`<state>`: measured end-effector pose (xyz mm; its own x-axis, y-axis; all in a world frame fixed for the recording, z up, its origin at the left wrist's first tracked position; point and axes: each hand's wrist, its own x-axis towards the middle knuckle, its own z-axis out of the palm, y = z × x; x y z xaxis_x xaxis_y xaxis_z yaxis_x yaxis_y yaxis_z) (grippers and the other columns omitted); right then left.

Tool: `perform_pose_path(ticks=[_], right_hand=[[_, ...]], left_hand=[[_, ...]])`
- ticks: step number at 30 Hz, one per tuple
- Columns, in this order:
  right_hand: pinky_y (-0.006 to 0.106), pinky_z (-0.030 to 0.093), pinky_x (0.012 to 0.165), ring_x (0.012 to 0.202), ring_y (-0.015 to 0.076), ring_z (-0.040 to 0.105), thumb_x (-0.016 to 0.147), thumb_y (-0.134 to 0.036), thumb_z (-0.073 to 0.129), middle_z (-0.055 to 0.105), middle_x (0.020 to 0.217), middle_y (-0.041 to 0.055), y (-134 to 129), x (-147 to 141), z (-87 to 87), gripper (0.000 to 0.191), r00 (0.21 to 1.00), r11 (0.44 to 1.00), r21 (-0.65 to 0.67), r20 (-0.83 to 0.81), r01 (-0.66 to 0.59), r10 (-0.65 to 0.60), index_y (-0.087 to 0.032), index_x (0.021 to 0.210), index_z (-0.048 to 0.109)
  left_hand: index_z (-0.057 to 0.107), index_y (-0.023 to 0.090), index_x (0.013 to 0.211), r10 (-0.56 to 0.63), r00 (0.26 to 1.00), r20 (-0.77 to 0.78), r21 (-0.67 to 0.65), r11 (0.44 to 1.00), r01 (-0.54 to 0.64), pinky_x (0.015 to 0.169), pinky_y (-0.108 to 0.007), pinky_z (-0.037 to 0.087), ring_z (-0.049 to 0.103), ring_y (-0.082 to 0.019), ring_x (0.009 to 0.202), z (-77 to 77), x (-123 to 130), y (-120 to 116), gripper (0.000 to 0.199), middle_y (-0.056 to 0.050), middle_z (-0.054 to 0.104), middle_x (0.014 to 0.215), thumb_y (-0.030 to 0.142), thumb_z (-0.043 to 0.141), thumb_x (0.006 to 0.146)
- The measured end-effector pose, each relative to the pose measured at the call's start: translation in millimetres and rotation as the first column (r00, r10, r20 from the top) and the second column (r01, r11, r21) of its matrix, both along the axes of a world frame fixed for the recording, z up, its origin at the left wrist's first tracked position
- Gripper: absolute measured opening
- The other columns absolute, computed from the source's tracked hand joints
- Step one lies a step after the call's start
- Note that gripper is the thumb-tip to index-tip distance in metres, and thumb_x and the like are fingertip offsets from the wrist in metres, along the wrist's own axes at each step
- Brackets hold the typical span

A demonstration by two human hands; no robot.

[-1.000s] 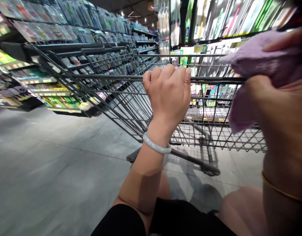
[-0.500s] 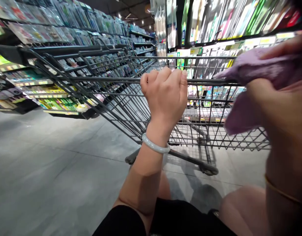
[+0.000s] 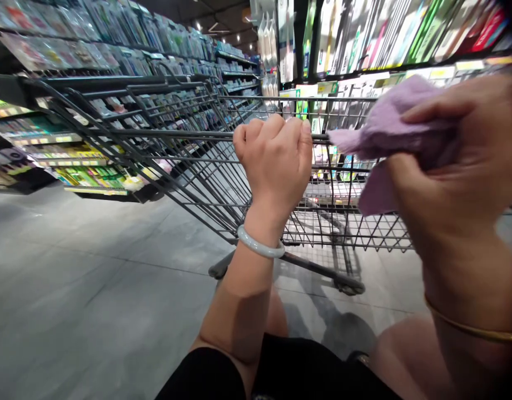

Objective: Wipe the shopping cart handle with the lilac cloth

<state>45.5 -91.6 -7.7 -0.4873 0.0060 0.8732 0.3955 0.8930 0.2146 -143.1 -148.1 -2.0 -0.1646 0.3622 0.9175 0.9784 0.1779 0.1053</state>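
A dark metal shopping cart (image 3: 172, 133) stands sideways in front of me. My left hand (image 3: 276, 161), with a pale bangle at the wrist, is closed around the cart's top side rail. On the right, my right hand (image 3: 456, 166) grips a bunched light purple cloth (image 3: 385, 125) between thumb and fingers. The cloth lies against the top rail, a little to the right of my left hand, and one flap hangs beside the wire mesh. Part of the rail is hidden behind the cloth and my right hand.
Beyond the cart, a shelf rack (image 3: 364, 39) carries packaged toothbrushes. Racks of hanging packets (image 3: 126, 50) line the left side. The cart's lower frame and wheel (image 3: 350, 286) rest on the grey floor (image 3: 93, 289), close to my knees.
My right hand has moved left along the rail with the purple cloth, closer to my left hand. My left hand keeps its hold on the rail.
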Motion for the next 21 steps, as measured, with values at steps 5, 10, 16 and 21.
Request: perform_pose_path(ticks=[5,10,16,21], right_hand=[[0.039,0.041,0.082,0.102,0.0227,0.06,0.089,-0.023,0.055,0.067,0.118,0.005,-6.3,-32.4,-19.9,0.022,1.0,0.999,-0.051,-0.008,-0.012,0.011,-0.025,0.108,0.064],[0.037,0.031,0.075,0.09,0.02,0.06,0.093,-0.033,0.053,0.071,0.102,0.0,-4.8,-28.0,-20.3,0.012,0.939,0.997,0.029,0.335,0.071,-0.077,-0.026,0.095,0.063],[0.039,0.034,0.081,0.101,0.0229,0.058,0.092,-0.028,0.053,0.067,0.127,0.0006,-8.7,-23.7,-16.3,0.025,0.994,0.995,0.034,0.054,0.091,-0.093,-0.03,0.116,0.061],[0.037,0.031,0.075,0.092,0.0193,0.055,0.092,-0.026,0.055,0.071,0.103,0.0016,-13.9,-45.1,-43.3,0.01,0.954,0.993,0.089,0.282,0.079,-0.101,-0.025,0.098,0.063]], left_hand=[[0.061,0.029,0.077,-0.007,1.0,0.028,-0.023,1.0,0.007,0.095,-0.044,0.025,0.049,-0.027,0.095,1.9,1.1,-0.8,0.042,-0.005,0.065,0.09,0.044,0.032,0.103],[0.064,0.031,0.081,-0.082,0.989,0.123,-0.047,0.995,0.088,0.099,-0.047,0.021,0.049,-0.03,0.103,1.6,0.8,-0.5,0.044,-0.006,0.067,0.095,0.047,0.029,0.102],[0.064,0.032,0.083,-0.079,0.986,0.147,-0.047,0.995,0.087,0.1,-0.047,0.02,0.048,-0.031,0.108,1.3,1.3,0.7,0.044,-0.007,0.067,0.097,0.049,0.028,0.101],[0.061,0.03,0.079,-0.039,0.995,0.088,-0.052,0.998,0.043,0.098,-0.046,0.021,0.049,-0.029,0.101,1.4,1.3,-0.7,0.044,-0.006,0.065,0.096,0.046,0.028,0.103]])
